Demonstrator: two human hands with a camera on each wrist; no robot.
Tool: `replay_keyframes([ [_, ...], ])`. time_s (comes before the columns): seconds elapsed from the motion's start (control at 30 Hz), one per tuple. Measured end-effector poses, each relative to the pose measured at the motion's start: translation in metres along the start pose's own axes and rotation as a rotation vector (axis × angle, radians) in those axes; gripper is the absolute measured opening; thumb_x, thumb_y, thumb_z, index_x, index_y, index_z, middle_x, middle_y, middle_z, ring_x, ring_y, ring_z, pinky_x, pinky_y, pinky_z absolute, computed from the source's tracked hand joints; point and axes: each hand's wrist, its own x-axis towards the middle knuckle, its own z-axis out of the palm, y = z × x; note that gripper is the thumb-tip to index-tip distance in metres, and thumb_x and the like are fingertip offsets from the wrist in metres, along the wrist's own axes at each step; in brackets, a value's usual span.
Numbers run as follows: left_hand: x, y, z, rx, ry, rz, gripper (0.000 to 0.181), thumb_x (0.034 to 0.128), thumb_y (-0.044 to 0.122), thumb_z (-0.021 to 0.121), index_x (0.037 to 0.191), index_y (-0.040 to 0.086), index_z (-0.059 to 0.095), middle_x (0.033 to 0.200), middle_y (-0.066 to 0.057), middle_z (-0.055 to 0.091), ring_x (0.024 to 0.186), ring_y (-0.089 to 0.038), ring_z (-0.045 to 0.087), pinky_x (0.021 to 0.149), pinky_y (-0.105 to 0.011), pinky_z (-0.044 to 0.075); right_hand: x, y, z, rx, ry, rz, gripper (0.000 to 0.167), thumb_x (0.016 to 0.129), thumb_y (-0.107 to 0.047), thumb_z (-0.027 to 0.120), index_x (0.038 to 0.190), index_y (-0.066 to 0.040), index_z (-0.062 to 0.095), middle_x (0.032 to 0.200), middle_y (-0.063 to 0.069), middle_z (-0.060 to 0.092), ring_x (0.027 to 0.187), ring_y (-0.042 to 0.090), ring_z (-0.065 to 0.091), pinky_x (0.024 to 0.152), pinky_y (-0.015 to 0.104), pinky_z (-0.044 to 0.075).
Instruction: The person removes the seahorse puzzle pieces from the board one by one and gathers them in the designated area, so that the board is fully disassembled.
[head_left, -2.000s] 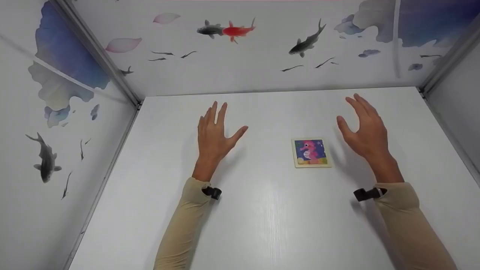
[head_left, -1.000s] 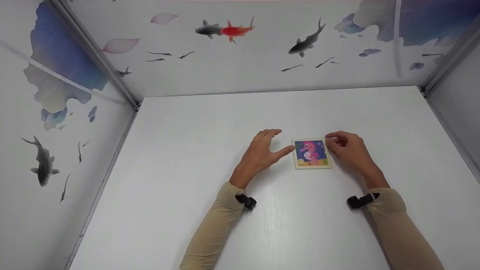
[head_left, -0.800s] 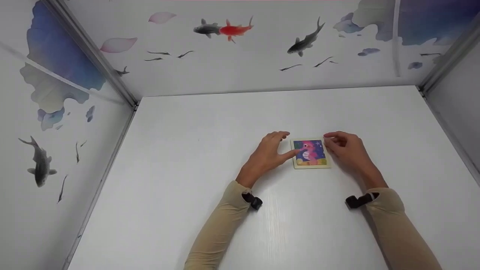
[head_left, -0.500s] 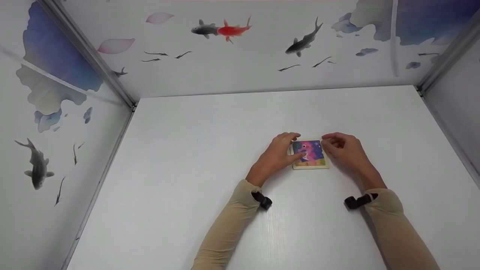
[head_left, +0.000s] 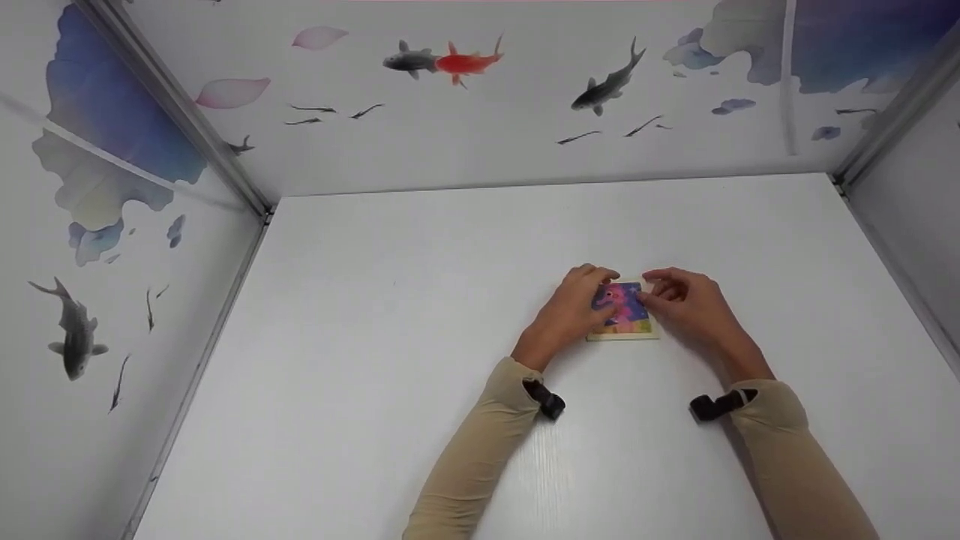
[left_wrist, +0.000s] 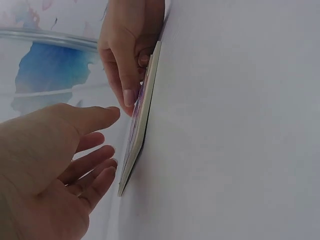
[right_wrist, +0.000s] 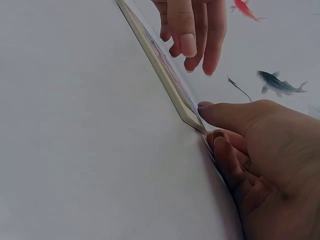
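Note:
A square puzzle board (head_left: 634, 306) with a pink seahorse picture lies flat on the white table, its pale rim edge-on in the left wrist view (left_wrist: 142, 117) and the right wrist view (right_wrist: 172, 92). Over its left part hovers my left hand (head_left: 571, 311), fingers spread and loosely bent, thumb raised above the picture; a gap to the board shows in the left wrist view. At the right edge, my right hand (head_left: 697, 306) holds the board, thumb on the picture's border and bent fingers against the side. The left hand covers the picture's left part in the head view.
The white table (head_left: 375, 315) surrounds the board. Behind it stands a wall (head_left: 480, 142) printed with fish and petals, joined by metal posts to side panels at left and right. Each sleeve cuff has a black strap.
My left hand has come in from the left to above the board. My right hand has moved down and inward to the board's right edge, its thumb now over the picture's border.

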Motion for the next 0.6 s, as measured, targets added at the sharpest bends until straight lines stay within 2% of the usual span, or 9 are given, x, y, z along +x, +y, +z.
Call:
replay_keyframes([
  [0.3,0.009,0.008,0.011,-0.085,0.001,0.022,0.053,0.1059,0.023,0.072,0.155,0.014,0.055,0.145,-0.002,0.064,0.141,-0.016,0.055,0.12,-0.024,0.044,0.001,0.0,0.001,-0.009,0.002,-0.006,0.049,0.102,-0.042,0.076,0.14,-0.013,0.07,0.109,0.009,0.071,0.095,0.022,0.064,0.079,0.013,0.051],
  [0.5,0.01,0.009,0.018,-0.052,-0.026,-0.013,0.055,0.1044,0.023,0.074,0.155,0.016,0.055,0.151,-0.003,0.059,0.141,-0.016,0.054,0.119,-0.023,0.045,0.0,0.0,0.001,-0.023,-0.024,-0.012,0.051,0.102,-0.043,0.075,0.144,-0.014,0.068,0.11,0.009,0.069,0.096,0.024,0.062,0.079,0.013,0.05],
  [0.6,0.011,0.008,0.02,-0.035,-0.032,-0.01,0.054,0.1032,0.023,0.075,0.153,0.015,0.057,0.15,-0.003,0.058,0.14,-0.018,0.054,0.117,-0.023,0.046,-0.001,0.001,0.0,-0.032,-0.025,-0.021,0.05,0.102,-0.04,0.077,0.144,-0.015,0.067,0.11,0.009,0.068,0.096,0.024,0.061,0.079,0.014,0.05],
])
